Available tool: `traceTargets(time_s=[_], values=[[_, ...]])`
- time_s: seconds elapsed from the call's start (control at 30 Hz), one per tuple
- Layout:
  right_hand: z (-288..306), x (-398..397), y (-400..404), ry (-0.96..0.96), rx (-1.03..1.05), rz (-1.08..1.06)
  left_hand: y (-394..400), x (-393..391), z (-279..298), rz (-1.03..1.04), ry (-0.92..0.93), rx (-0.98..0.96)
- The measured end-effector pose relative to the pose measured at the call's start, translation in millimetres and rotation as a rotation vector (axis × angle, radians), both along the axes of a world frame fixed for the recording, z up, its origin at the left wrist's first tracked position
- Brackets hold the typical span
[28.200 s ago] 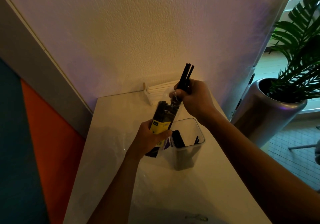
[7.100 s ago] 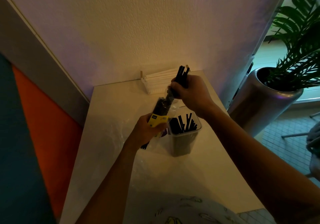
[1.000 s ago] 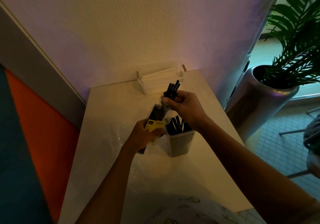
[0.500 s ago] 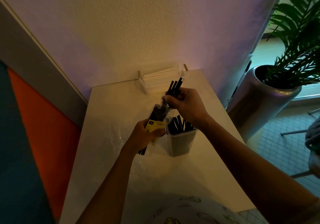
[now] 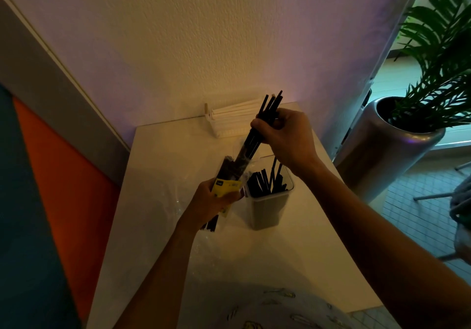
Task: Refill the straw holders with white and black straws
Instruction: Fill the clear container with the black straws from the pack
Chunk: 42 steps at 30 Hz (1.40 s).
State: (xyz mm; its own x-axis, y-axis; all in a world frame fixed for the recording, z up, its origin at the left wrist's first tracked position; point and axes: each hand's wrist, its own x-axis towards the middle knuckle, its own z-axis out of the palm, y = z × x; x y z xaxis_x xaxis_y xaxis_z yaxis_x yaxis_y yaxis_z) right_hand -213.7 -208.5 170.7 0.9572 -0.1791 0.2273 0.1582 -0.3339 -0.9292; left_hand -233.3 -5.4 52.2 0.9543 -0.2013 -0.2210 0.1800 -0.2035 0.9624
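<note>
At the centre of the frame a clear packet of black straws (image 5: pixel 230 173), yellow-labelled, is gripped low by the left hand (image 5: pixel 216 200), fingers curled round it; a bunch of black straws (image 5: pixel 265 114) jutting from the packet's top is pinched by the right hand (image 5: pixel 283 137), just above centre; a clear straw holder (image 5: pixel 267 209) with black straws standing in it is seen just right of the packet on the white table (image 5: pixel 158 201); white straws (image 5: pixel 234 114) are stacked in a rack against the wall, above centre; a potted plant (image 5: pixel 397 145) is seen at right
</note>
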Motion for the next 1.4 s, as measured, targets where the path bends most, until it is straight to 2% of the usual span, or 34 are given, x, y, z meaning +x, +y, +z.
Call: traceTargets(time_s=[0.57,0.87,1.17,1.4], values=[[71.0,-3.9,-19.0,-0.3,-0.165,-0.185,7.3,-0.3,-19.5,0.21,-0.001,0.074],[7.0,-9.9,-17.6,0.001,-0.413,-0.114,5.2,4.1,-21.1,0.285,-0.004,0.034],[-53.3,-16.9,-12.8,0.253,-0.415,-0.011,-0.3,5.2,-19.5,0.248,0.003,0.054],[-62.1,-19.5,-12.9,0.34,-0.472,0.056,-2.9,6.5,-14.1,0.222,-0.027,0.059]])
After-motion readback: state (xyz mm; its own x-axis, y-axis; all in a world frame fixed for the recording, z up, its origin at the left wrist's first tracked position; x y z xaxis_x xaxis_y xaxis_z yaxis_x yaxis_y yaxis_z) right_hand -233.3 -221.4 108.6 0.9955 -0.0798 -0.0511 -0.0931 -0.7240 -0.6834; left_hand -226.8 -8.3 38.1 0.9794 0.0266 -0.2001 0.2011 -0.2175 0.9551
